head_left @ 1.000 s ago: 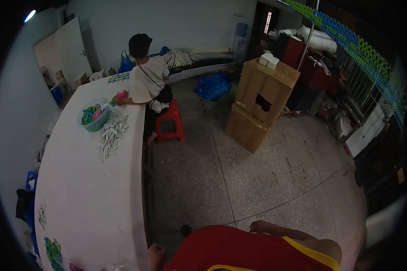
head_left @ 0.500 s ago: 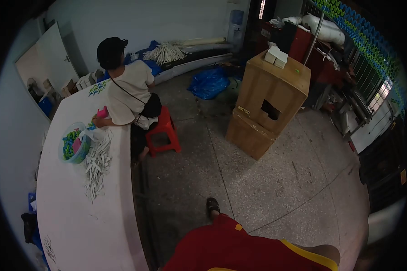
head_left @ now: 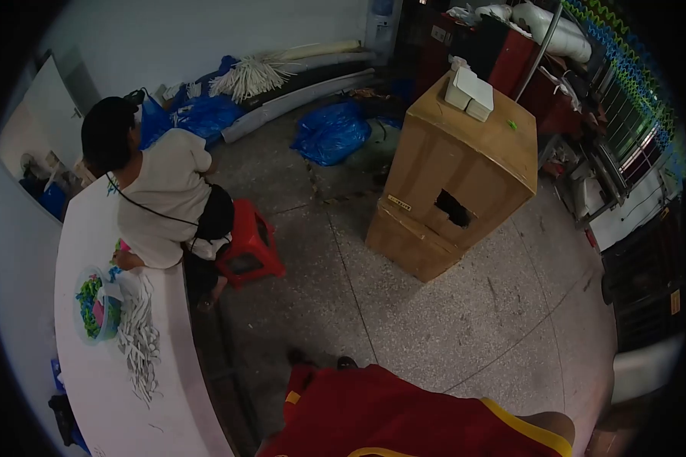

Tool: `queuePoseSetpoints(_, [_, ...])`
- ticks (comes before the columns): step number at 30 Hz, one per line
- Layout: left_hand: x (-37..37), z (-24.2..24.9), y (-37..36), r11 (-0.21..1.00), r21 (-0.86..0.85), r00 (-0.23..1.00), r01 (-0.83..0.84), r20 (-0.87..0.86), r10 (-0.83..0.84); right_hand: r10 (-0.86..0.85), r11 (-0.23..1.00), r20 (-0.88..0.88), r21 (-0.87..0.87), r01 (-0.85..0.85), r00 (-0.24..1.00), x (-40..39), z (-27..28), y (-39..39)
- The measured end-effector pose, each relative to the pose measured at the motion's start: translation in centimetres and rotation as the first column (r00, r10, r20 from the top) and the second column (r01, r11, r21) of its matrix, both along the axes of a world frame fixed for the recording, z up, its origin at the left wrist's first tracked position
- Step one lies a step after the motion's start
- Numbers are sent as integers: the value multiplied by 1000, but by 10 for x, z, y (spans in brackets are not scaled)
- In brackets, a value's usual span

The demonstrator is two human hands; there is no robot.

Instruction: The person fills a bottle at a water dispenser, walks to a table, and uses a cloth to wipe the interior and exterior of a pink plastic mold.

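Observation:
Neither of my hands shows in the head view. My red clothing with yellow trim (head_left: 373, 415) fills the bottom of the view, and the tip of a dark shoe (head_left: 347, 362) shows just beyond it. Ahead of me on the floor stands a tall stack of brown cardboard boxes (head_left: 434, 156) with a dark ragged hole in its side. Several white card-like stacks (head_left: 471, 93) and a small bright green piece (head_left: 512, 124) lie on top of it.
At the long white table (head_left: 160, 423) a co-worker (head_left: 164, 175) sits on a red stool (head_left: 253, 247). A clear tub of coloured pieces (head_left: 99, 305) and a pile of pale strips (head_left: 139, 335) lie there. Rolls (head_left: 305, 99) and a blue plastic bag (head_left: 331, 133) line the back wall.
The view has moved forward: the cardboard boxes and the co-worker look larger and nearer. The co-worker, tub and strips have shifted left and lower in view.

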State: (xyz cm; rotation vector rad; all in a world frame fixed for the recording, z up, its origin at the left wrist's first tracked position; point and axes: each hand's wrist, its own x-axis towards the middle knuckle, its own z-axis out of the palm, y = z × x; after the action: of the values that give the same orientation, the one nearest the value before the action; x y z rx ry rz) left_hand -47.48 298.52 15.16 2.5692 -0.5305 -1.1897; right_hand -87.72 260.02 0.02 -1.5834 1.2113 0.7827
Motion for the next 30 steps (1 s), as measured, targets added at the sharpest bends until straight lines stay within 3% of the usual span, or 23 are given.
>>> queuePoseSetpoints(8, [128,-28,-119,999,-23,999,42,7,-42,-135,991,-55,10,136,989,135,-13,-110])
queuePoseSetpoints(11, [192,-6,-181,998,-41,998,57,11,-57,-187,982,-68,-1,187,980,197,-6,-159])
queuePoseSetpoints(13, [236,31,-262,969,228,994,-95,72,80,-222,975,-77,-20,221,972,233,9,-200])
queuePoseSetpoints(14, [260,32,-290,971,219,994,-93,74,78,-238,971,-75,-28,237,968,253,13,-222])
queuePoseSetpoints(16, [309,16,-344,980,-191,998,-61,-7,61,-271,962,-74,-25,270,960,291,17,-258])
queuePoseSetpoints(18, [358,-14,-401,862,-353,923,365,258,-285,-303,953,-64,-19,303,951,333,17,-295])
queuePoseSetpoints(19, [373,-5,-433,861,-349,921,369,261,-289,-319,948,-64,-15,319,946,349,12,-313])
queuePoseSetpoints(21, [399,16,-516,855,-517,999,43,49,-21,-348,937,-67,-13,348,935,382,5,-356])
queuePoseSetpoints(22, [417,25,-553,854,-519,998,45,52,-21,-361,933,-67,-14,361,930,399,-1,-383])
queuePoseSetpoints(24, [452,33,-618,861,-488,975,-143,-221,37,-386,922,-68,-9,387,920,431,-22,-436])
queuePoseSetpoints(25, [470,25,-644,865,-481,975,-146,-220,42,-394,919,-73,-1,395,916,446,-34,-462])
queuePoseSetpoints(27, [514,4,-695,862,-507,996,-9,68,50,-404,913,-82,28,408,911,479,-56,-511])
queuePoseSetpoints(30, [587,-44,-740,907,-416,973,64,229,36,-422,902,-87,63,428,902,536,-56,-601])
